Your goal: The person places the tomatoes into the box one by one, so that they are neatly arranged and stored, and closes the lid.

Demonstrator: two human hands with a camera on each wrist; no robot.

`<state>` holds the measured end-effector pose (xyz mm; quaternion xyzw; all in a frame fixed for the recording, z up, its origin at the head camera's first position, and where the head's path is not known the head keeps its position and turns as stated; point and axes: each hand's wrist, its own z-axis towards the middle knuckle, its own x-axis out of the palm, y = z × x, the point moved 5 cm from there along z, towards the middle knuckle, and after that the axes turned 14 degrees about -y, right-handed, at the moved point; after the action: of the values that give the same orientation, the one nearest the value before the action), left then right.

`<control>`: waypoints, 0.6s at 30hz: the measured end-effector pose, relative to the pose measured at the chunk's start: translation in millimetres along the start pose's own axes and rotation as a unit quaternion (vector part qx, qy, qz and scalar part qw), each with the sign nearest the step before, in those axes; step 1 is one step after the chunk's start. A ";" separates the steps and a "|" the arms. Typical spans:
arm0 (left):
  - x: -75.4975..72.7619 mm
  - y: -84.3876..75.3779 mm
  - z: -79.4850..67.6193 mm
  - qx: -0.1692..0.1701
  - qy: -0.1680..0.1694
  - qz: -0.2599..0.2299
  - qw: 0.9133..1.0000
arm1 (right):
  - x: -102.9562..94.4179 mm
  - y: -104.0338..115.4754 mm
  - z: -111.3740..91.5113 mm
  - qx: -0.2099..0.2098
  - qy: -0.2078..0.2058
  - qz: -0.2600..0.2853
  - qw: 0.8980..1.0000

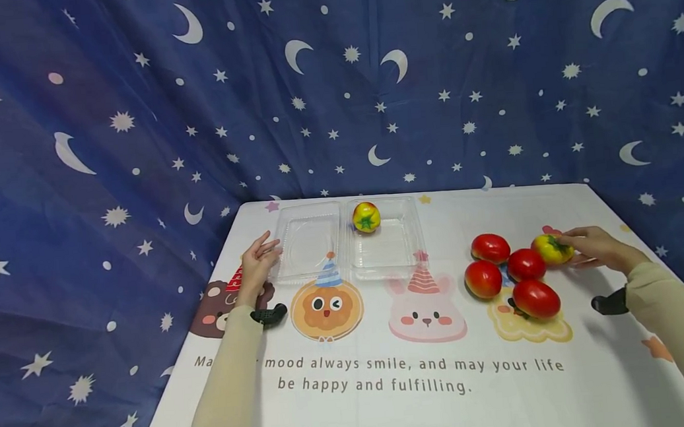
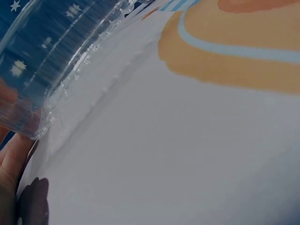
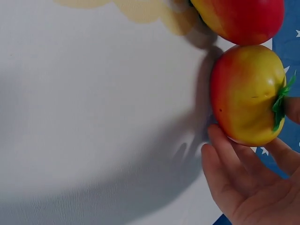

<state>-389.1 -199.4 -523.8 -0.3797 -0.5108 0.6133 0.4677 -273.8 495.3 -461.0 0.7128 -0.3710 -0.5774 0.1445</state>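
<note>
At the right of the table my right hand (image 1: 596, 247) holds a yellow-and-red tomato (image 3: 248, 96), with one digit at its green stalk and the other fingers along its side. Several red tomatoes (image 1: 526, 265) lie grouped beside it, one against it in the right wrist view. My left hand (image 1: 258, 264) rests by the left edge of a clear plastic clamshell box (image 1: 390, 263), its fingers loosely extended at the lid half (image 1: 308, 242). In the left wrist view, fingers show partly through the clear plastic. Another yellow-and-red tomato (image 1: 366, 217) sits in the box's right half, at its back left corner.
A white tablecloth (image 1: 392, 415) printed with cartoon faces and lettering covers the table. Behind and to the left hangs a dark blue curtain (image 1: 332, 75) with moons and stars. Dark wrist straps (image 1: 269, 315) show on both arms.
</note>
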 end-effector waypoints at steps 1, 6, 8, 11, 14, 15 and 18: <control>0.2 0.3 0.1 0.001 -0.003 0.003 1.000 | -0.3 -0.3 -0.1 -0.002 -0.007 0.002 1.000; 0.3 -5.6 -0.9 0.001 0.002 0.016 1.000 | -5.2 2.8 2.0 -0.021 -0.071 0.014 0.997; 0.1 -11.9 -3.2 -0.001 0.008 0.016 1.000 | -7.7 6.1 2.9 -0.031 -0.101 0.024 0.994; -0.4 -22.3 -8.4 -0.006 0.012 0.010 1.000 | -10.8 12.8 4.9 -0.049 -0.144 0.040 0.988; -0.7 -25.3 -10.3 -0.008 0.014 0.001 1.000 | -11.7 21.9 6.5 -0.067 -0.169 0.048 0.982; -0.6 -24.9 -10.2 -0.009 0.015 -0.002 1.000 | -11.9 25.0 7.0 -0.072 -0.174 0.050 0.981; -0.5 -16.2 -7.5 -0.012 0.011 0.007 1.000 | -10.6 35.0 6.9 -0.080 -0.180 0.051 0.979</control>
<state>-378.9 -197.2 -509.3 -0.3951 -0.5104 0.6062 0.4647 -293.5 480.3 -433.2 0.5638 -0.3790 -0.7158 0.1613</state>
